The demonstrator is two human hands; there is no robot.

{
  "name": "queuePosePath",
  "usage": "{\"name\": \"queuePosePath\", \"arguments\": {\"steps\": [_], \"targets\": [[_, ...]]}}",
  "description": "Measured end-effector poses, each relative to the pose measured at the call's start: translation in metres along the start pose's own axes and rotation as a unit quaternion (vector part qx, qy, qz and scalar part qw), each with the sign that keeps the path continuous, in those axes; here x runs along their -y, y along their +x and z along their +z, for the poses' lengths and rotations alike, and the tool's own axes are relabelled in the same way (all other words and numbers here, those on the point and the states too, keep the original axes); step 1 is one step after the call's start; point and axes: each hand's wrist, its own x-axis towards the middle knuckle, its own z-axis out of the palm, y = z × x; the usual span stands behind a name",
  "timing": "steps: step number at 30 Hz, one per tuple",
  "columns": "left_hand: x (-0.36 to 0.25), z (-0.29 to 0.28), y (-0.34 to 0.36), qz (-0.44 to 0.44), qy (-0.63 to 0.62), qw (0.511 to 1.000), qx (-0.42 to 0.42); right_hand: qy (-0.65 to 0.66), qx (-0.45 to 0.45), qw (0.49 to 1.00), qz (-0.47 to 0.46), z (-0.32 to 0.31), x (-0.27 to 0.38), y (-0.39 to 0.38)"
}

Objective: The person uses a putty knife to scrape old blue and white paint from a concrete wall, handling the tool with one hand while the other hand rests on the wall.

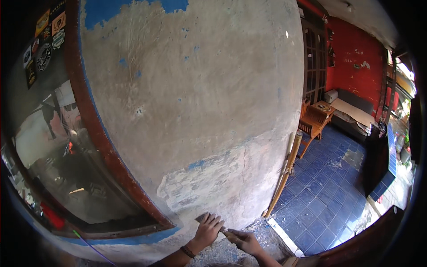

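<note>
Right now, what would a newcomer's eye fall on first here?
Probably the large grey wall filling the middle, with ragged blue paint at its top left. Next, low in the centre, the left hand and right hand gripping a flat-bladed tool. Then, at upper right, the bright red wall behind a couch, with blue floor tiles below.

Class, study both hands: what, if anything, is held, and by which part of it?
What looks like a scraper: the right hand grips its handle; the left hand is closed over it nearer the flat blade.
</note>
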Motion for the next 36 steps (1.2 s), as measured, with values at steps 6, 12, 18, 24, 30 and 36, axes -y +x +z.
{"name": "queuePosePath", "arguments": {"steps": [6, 12, 18, 24, 30, 36], "targets": [[-0.015, -0.026, 0.063, 0.041, 0.029, 0.999, -0.008, 0.055, 0.021, 0.991, -0.117, -0.027, 0.042, 0.009], [-0.002, -0.061, 0.084, -0.034, 0.157, 0.987, 0.0, -0.02, 0.004, 0.992, -0.127, -0.065, 0.049, 0.002], [-0.011, -0.072, 0.093, -0.065, 0.184, 0.981, -0.006, 0.018, 0.059, 0.991, -0.119, -0.071, 0.048, 0.009], [-0.021, -0.089, 0.107, -0.043, 0.212, 0.975, -0.04, 0.2, 0.152, 0.968, 0.027, -0.076, 0.063, 0.022], [-0.016, -0.068, 0.074, 0.015, 0.167, 0.985, -0.029, 0.183, 0.204, 0.961, 0.038, -0.058, 0.061, 0.041], [0.022, -0.099, 0.041, -0.278, 0.265, 0.916, -0.11, 0.132, 0.147, 0.98, -0.02, -0.047, 0.068, 0.029]]}}
